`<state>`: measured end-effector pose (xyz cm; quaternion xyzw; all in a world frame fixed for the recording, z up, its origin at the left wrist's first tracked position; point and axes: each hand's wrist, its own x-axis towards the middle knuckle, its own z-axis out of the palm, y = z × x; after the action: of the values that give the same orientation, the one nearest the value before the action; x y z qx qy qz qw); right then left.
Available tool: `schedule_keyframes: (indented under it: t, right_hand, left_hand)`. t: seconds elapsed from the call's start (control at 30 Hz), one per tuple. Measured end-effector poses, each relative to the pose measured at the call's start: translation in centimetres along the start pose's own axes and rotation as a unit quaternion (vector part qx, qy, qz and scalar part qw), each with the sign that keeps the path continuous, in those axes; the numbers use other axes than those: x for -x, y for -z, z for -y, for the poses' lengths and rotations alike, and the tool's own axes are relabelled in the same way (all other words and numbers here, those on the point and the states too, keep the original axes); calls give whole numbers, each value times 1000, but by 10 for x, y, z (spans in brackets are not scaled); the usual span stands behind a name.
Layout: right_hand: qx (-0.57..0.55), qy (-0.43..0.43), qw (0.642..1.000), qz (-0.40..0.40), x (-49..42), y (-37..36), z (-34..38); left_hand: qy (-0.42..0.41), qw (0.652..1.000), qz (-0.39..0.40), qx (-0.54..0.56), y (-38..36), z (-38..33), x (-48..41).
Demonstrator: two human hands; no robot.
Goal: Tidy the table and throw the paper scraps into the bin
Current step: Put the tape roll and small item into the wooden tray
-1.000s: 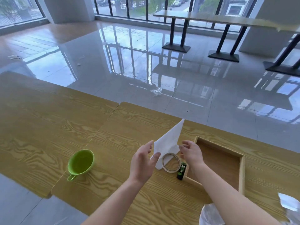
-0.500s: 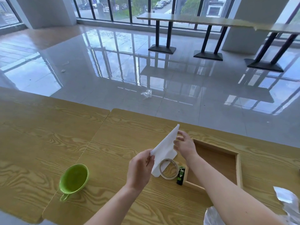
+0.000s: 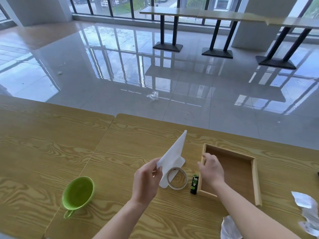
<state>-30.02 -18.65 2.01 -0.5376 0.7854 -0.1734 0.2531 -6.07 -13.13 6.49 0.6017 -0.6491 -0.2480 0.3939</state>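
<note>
My left hand (image 3: 146,181) pinches the near corner of a white sheet of paper (image 3: 174,156), which stands up from the wooden table (image 3: 120,147) with its tip pointing away. Its lower part lies under a roll of clear tape (image 3: 177,178). To the right, my right hand (image 3: 211,168) hovers with fingers apart and nothing in it, over the left rim of the wooden tray (image 3: 255,178). Crumpled white paper scraps lie at the table's near right, one (image 3: 309,209) at the frame edge and another (image 3: 229,228) below my right forearm.
A green cup (image 3: 77,194) lies tilted on the table at the left. A small black and green stick (image 3: 194,184) lies beside the tray. A crumpled clear wrapper (image 3: 152,96) sits on the glossy floor. Dark-legged tables (image 3: 189,12) stand by the windows.
My right hand let go of the paper's far edge and moved right to the tray's left rim. The left hand keeps its pinch and the sheet now stands steeper.
</note>
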Motion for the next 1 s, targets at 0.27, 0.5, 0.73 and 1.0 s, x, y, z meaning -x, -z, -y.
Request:
schedule_keyframes:
  t: [0.27, 0.5, 0.73, 1.0]
  right_hand:
    - [106, -64, 988, 92, 37, -23, -52]
    - [93, -22, 989, 115, 62, -37, -48]
    - [54, -17, 993, 103, 62, -55, -28]
    - [45, -11, 992, 115, 50, -74, 10]
  left_hand:
    - [0, 1000, -1, 4, -4, -6, 8]
    - [-9, 1000, 7, 11, -12, -13, 16]
    - [9, 1000, -14, -5, -9, -12, 13]
    - [36, 998, -52, -13, 10, 6, -2]
